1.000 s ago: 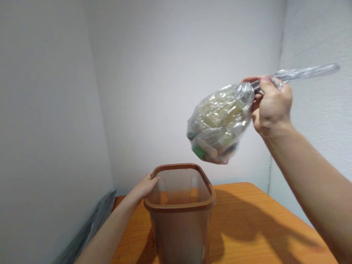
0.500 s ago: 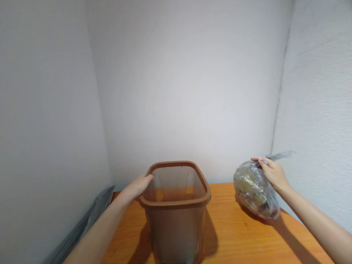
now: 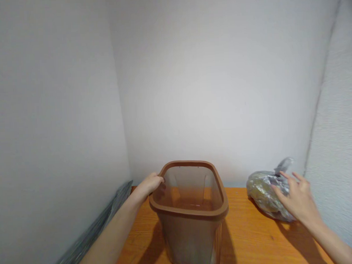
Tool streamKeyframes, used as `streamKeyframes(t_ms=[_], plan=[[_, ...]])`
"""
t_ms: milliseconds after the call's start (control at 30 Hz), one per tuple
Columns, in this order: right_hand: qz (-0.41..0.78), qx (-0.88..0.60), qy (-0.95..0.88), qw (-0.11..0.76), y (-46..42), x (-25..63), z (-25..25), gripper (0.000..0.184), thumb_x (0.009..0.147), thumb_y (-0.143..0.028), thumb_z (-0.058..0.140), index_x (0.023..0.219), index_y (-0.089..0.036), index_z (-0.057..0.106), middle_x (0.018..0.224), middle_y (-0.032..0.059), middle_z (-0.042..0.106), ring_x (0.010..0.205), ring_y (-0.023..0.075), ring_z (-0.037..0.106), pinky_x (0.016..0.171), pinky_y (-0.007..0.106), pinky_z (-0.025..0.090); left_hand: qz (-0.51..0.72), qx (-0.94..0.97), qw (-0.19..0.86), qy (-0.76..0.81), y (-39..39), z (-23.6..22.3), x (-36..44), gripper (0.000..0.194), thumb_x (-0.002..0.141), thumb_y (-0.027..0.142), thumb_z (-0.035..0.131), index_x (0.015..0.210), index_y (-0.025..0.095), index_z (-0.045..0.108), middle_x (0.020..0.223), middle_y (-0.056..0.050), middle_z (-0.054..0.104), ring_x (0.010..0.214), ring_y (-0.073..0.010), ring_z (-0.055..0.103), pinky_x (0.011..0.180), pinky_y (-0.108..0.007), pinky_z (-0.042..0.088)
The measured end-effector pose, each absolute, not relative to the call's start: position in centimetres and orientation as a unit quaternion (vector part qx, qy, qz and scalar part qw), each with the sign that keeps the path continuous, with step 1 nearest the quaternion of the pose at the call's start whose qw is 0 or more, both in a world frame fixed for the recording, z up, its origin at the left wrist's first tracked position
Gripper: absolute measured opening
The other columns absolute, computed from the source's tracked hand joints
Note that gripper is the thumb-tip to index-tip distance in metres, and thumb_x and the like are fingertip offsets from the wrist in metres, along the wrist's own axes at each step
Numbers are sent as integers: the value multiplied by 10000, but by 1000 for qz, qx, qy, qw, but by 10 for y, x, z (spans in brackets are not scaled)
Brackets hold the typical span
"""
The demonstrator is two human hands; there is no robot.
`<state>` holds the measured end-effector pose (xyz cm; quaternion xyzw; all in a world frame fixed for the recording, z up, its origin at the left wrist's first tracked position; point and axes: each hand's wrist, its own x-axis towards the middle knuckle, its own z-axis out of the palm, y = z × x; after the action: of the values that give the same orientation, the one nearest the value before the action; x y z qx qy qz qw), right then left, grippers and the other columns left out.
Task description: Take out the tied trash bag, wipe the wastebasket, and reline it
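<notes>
The left hand (image 3: 149, 185) grips the rim of the brown bin (image 3: 191, 239). The right hand (image 3: 296, 201) is open (fingers spread) by the clear bag (image 3: 261, 192) at the bin's three o'clock.

Left hand (image 3: 149, 185) curled, fingers bent forward and down; left forearm (image 3: 110, 230) rising from lower left; right hand (image 3: 296, 199) open, fingers spread, palm down; right forearm (image 3: 332, 242) slanting in from lower right.

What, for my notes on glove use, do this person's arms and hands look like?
The left hand and the right hand are bare, with no gloves. The forearms have no sleeves, and no watch, bracelet or ring shows.
</notes>
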<state>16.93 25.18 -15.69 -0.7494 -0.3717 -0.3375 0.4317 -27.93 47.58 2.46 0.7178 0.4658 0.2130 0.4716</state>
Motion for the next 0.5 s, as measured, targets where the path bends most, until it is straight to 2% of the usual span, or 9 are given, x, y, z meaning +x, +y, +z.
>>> streamKeyframes(t_ms=[33,67,167,300,400,500], plan=[[-367,-737,-374,427,247,157,-155,613,823,-542,476,1336,-206,488,1387,252,435,1367,409,359,1015,546,375,220,715,469,470,477,25,-282,125,660,211,533,685,163,645,685,-94,723,576,-247,685,490,-303,509],[-384,-727,-378,425,242,144,-154,593,842,-535,470,1350,-230,458,1411,238,425,1366,399,364,1027,546,358,231,713,462,473,479,24,-285,134,669,213,532,721,157,641,708,-101,725,573,-249,685,486,-307,508],[-355,-721,-441,400,225,98,-165,454,873,-508,461,1258,-270,501,1332,162,541,1230,381,505,990,548,371,285,718,420,476,485,17,-292,195,726,226,504,857,154,628,805,-110,734,611,-234,694,503,-293,508],[-233,-719,-550,356,213,24,-193,277,889,-383,510,1130,-271,590,1183,94,647,1139,316,579,950,492,384,366,735,319,473,481,-6,-293,224,830,292,469,938,167,621,951,-118,728,839,-245,704,648,-294,532],[-120,-713,-597,349,215,-29,-208,168,877,-337,557,1013,-286,640,1003,51,687,978,266,639,855,423,432,403,740,249,477,468,-32,-291,265,879,360,465,988,172,617,989,-146,713,1017,-307,664,845,-394,515],[-3,-712,-619,332,223,-70,-216,111,871,-347,576,821,-270,638,810,29,668,798,235,634,749,370,442,426,732,228,480,455,-64,-287,390,931,398,383,1171,153,567,1165,-191,671,1171,-328,606,1006,-473,445]])
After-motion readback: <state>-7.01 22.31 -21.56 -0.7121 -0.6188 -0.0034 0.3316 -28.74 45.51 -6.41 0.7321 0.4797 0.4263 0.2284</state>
